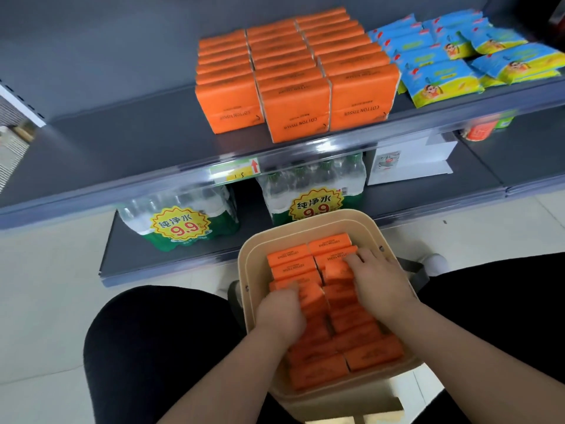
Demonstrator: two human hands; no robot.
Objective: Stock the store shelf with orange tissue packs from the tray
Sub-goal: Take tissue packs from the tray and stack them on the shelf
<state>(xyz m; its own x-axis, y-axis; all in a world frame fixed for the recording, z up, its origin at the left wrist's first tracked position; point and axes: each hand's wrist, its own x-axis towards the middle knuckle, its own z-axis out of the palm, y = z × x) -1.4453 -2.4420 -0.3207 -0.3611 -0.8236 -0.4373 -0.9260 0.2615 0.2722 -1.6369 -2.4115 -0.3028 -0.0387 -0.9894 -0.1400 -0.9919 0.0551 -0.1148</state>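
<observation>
Big to small. The grey store shelf point(122, 142) fills the upper view. Three rows of orange tissue packs point(293, 87) already stand on it mid-right, with bare shelf to their left and blue-and-yellow wipe packs point(443, 84) just beside them on the right. Below sit shrink-wrapped bottled water cases point(180, 221). The beige tray point(305, 218) sits between my knees, near the lower shelf, and holds two tight columns of tray packs point(351, 341) standing on edge. Both grips are bare hands down in the tray. The left grip point(279, 316) has its fingers curled down over a raised pack in the left column. The right grip point(379, 283) has its fingers hooked over a raised pack in the right column. Each looks clamped on its pack, though the fingertips are hidden. My read is that the step is lifting packs out, and plenty of stock is left. To do it well, I would pull straight up so the neighbours don't drag along and squeeze the faces rather than the wrapper. I would keep the print the same way round, then set the packs on the bare stretch left of the rows, flush with the front line.
</observation>
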